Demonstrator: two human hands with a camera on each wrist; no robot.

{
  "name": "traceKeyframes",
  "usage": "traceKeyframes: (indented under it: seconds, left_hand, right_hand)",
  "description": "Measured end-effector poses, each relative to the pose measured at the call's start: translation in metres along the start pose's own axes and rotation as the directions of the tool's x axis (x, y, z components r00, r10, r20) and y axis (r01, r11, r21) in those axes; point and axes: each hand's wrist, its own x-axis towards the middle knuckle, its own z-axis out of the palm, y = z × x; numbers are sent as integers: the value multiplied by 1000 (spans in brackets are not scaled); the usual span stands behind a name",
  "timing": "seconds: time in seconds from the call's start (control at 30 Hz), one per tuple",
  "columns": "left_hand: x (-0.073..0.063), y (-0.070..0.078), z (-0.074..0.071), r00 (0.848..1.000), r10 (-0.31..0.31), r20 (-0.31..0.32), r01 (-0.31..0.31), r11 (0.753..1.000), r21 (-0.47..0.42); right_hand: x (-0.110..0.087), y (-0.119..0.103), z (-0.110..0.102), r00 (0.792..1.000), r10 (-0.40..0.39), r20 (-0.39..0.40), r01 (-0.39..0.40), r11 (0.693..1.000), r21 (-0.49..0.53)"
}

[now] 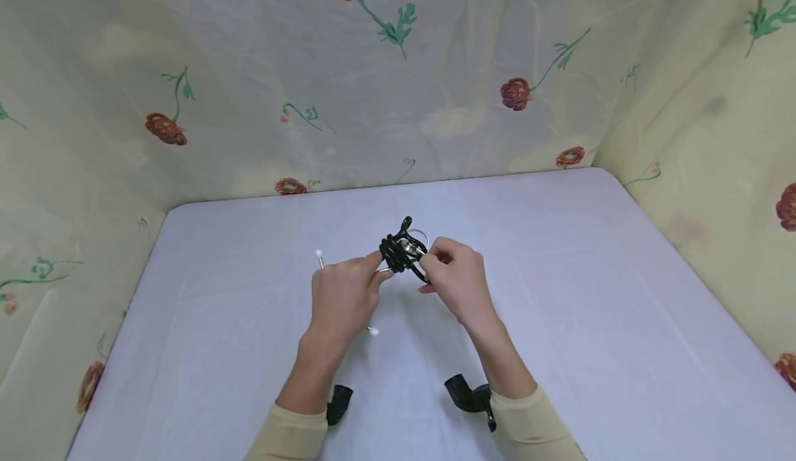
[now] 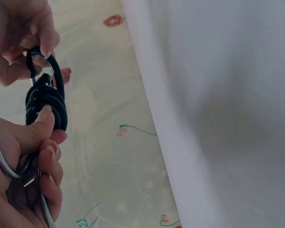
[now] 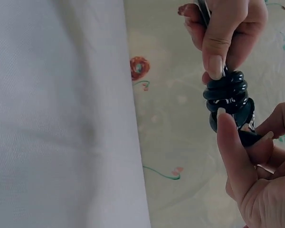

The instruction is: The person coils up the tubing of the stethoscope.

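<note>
A stethoscope with its black tubing (image 1: 392,253) wound into a tight coil is held above the table by both hands. My left hand (image 1: 345,296) grips the metal ear tubes, its thumb pressing on the coil in the left wrist view. White ear tips (image 1: 373,332) stick out on either side of that hand. At the other end of the coil, my right hand (image 1: 459,280) pinches a loop of the black tubing (image 2: 58,78). Shiny metal and a thin pale ring (image 1: 420,234) show beside the right fingertips. The right thumb (image 3: 230,142) lies along the coil.
A pale lavender cloth covers the table (image 1: 591,295). Behind it and at the sides hangs a cream curtain (image 1: 435,115) printed with red flowers. Black wrist-worn devices (image 1: 468,394) sit at both sleeves.
</note>
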Motion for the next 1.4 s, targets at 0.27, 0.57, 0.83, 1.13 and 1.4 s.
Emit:
traceKeyframes:
  seconds: [0.27, 0.57, 0.83, 1.13, 1.4]
  left_hand:
    - [0, 5, -1, 999, -40, 12, 40, 998, -42]
    - [0, 5, 1, 998, -60, 27, 62, 996, -72]
    - [-1, 3, 3, 997, -70, 29, 72, 995, -74]
    - [-2, -1, 4, 994, -86, 65, 91, 992, -82]
    - [-1, -1, 4, 995, -75, 60, 79, 994, -76]
  right_hand:
    - [-3, 1, 5, 996, -70, -59, 66, 995, -74]
    - [-4, 0, 6, 998, -27, -53, 22, 996, -89]
    - [-3, 3, 6, 999, -13, -31, 9, 992, -126]
    - [-3, 4, 5, 1000, -29, -1, 29, 980, -198]
    - [-3, 5, 7, 999, -34, -32, 27, 978, -209]
